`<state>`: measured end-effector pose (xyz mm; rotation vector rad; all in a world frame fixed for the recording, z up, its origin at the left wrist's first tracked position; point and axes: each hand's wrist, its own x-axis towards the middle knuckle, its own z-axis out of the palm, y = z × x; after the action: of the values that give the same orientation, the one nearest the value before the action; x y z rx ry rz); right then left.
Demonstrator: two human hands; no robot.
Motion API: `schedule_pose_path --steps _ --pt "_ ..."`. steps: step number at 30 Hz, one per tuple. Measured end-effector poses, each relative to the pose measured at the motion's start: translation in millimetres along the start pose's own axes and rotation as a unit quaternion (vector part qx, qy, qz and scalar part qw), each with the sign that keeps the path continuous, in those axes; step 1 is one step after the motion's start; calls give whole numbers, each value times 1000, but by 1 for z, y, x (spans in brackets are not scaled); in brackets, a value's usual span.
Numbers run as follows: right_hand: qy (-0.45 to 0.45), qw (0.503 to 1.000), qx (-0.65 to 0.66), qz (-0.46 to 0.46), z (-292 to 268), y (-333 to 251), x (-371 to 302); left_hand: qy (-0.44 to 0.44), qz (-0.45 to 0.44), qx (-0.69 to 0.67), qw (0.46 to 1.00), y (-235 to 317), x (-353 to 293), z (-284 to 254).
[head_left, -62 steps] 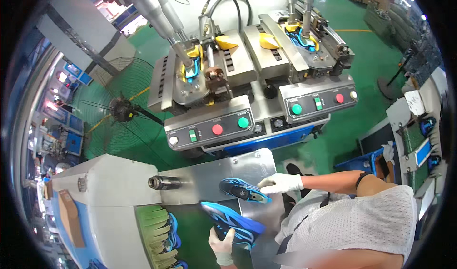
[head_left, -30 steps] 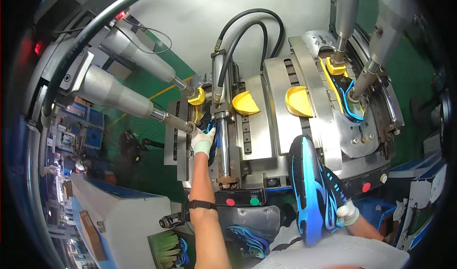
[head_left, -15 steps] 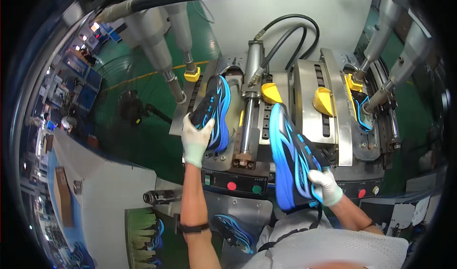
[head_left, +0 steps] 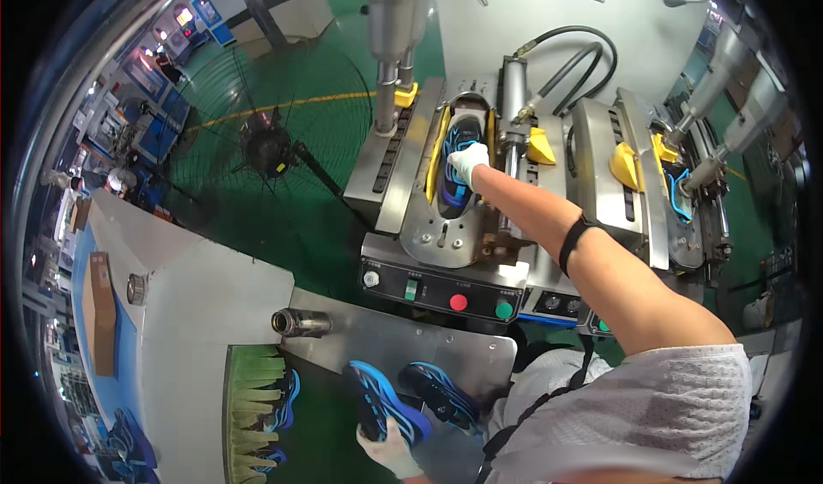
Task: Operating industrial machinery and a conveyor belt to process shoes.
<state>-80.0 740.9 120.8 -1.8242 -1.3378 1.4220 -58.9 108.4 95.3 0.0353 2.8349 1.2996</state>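
Note:
My right hand (head_left: 469, 160), in a white glove, reaches across to the left station of the metal machine. Its fingers are closed on the upper of a black and blue sneaker (head_left: 454, 194), which lies in the station between yellow side pads (head_left: 439, 154). Low in the view, my gloved left hand (head_left: 390, 451) grips a second black and blue sneaker (head_left: 377, 394) by its lower part, blue sole edge showing. Beside that one, a third similar sneaker (head_left: 439, 396) lies at the metal shelf's edge, touched by neither hand.
A control panel (head_left: 437, 288) with red and green buttons fronts the machine. Metal cylinders (head_left: 399, 12) hang over the left station. Another sneaker (head_left: 680, 197) sits in the right station. A fan (head_left: 266, 145) stands left; a green-flapped opening (head_left: 249, 407) shows more shoes.
My left hand has dropped from the left station to low in the view, holding a sneaker. My right hand has moved from the front right into the left station. The view has shifted.

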Motion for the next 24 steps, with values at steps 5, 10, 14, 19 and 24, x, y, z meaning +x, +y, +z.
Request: schedule_pose_path --steps 5,10,14,19,24 --pt "217 969 -90 -82 55 5 60 36 -124 69 989 -68 -40 15" --pt "132 969 -124 -167 36 -3 24 13 -70 34 997 -87 -104 66" --pt "160 960 -150 -174 -12 1 33 -28 -6 13 1000 -85 -124 81" --pt "29 930 -77 -358 -44 -53 -63 -236 -80 2 969 -42 -95 3" --pt "-28 832 109 -543 -104 -205 -170 13 241 -101 965 113 124 -17"
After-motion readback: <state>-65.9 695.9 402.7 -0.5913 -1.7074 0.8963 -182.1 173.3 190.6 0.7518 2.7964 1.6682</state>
